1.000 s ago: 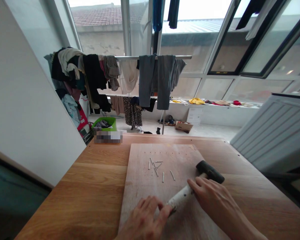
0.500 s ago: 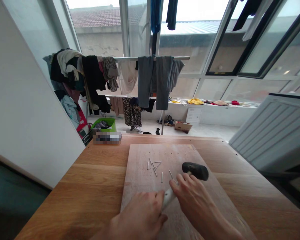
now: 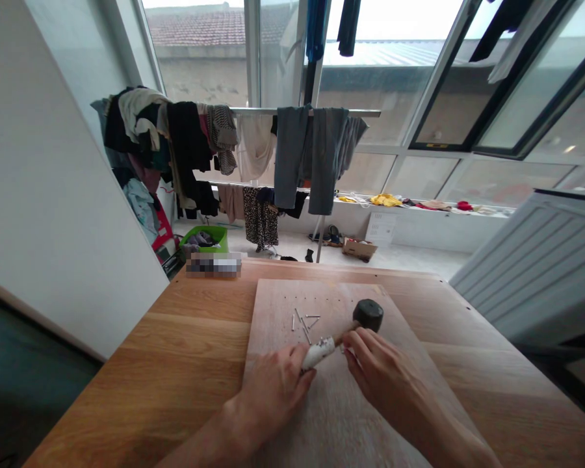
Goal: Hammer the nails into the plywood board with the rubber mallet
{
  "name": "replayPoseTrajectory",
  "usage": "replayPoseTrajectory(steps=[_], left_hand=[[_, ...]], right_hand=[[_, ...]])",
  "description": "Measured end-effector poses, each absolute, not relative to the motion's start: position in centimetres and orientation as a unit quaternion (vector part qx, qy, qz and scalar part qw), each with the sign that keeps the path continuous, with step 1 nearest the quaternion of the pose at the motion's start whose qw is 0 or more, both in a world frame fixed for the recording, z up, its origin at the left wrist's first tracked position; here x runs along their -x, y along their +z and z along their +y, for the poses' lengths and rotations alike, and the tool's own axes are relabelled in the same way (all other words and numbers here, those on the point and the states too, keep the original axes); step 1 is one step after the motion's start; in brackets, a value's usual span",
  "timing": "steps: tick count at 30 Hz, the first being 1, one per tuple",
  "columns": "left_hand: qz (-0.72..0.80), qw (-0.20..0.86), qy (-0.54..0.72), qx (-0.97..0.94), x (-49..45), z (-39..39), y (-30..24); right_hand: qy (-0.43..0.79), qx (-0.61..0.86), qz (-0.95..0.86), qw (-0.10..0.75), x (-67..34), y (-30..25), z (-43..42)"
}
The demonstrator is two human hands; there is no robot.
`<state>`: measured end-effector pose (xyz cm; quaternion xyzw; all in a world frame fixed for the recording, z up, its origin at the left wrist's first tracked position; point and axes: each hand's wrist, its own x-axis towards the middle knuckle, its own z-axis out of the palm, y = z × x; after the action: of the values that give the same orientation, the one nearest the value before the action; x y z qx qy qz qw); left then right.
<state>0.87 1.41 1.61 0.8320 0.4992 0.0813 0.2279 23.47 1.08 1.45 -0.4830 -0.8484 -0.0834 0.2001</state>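
Note:
My left hand [image 3: 279,383] is closed around the white-wrapped grip of a rubber mallet [image 3: 319,353]. The mallet lies slanted over a flat wooden board [image 3: 292,416], its black head [image 3: 368,315] up and to the right. My right hand [image 3: 370,361] is beside the bare part of the handle, just below the head. Its fingers are curled together, with a small pale bit at their tips that I cannot make out. Several loose nails [image 3: 302,325] lie on the board left of the mallet's head. A row of small dark dots runs along the board's far edge.
The board rests on a wooden table [image 3: 175,357]. At the table's far left edge is a blurred-out object [image 3: 213,265]. Beyond stand a drying rack with clothes [image 3: 292,156], a green basket [image 3: 219,237] and a cardboard box [image 3: 359,249]. A white panelled piece [image 3: 541,247] flanks the right side.
The mallet's head has turned and shifted slightly up and left. My left hand moved up the board with the grip. Two nails near my right hand no longer show.

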Motion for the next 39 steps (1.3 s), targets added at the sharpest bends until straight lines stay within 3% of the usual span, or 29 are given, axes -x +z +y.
replayPoseTrajectory(steps=[8, 14, 20, 24, 28, 30, 34, 39], left_hand=[[0.505, 0.217, 0.111, -0.828, -0.8, 1.5, 0.4], [0.525, 0.207, 0.18, -0.806, 0.0, 2.4, -0.1], [0.578, 0.16, 0.194, -0.777, 1.0, 3.8, -0.5], [0.584, 0.166, 0.174, -0.775, 1.3, 4.0, -0.4], [0.584, 0.158, 0.162, -0.779, 1.3, 4.0, -0.2], [0.583, 0.151, 0.162, -0.782, 1.4, 4.0, -0.3], [0.583, 0.135, 0.159, -0.785, 1.2, 3.7, -0.6], [0.58, 0.123, 0.15, -0.791, 0.9, 3.4, -0.5]], right_hand=[[-0.002, 0.595, -0.797, 0.104, -24.1, -1.3, 1.3], [0.087, 0.646, -0.757, 0.031, -22.4, 0.3, 3.3], [0.119, 0.609, -0.783, -0.035, -23.8, 2.2, 5.7], [0.132, 0.605, -0.781, 0.081, -27.2, 2.0, 9.0], [0.308, 0.586, -0.681, 0.311, -31.0, -0.1, 12.4], [0.335, 0.581, -0.63, 0.392, -32.3, -1.7, 13.1], [0.259, 0.617, -0.633, 0.388, -33.1, -3.7, 13.1], [0.096, 0.567, -0.767, 0.284, -31.9, -2.6, 13.7]])
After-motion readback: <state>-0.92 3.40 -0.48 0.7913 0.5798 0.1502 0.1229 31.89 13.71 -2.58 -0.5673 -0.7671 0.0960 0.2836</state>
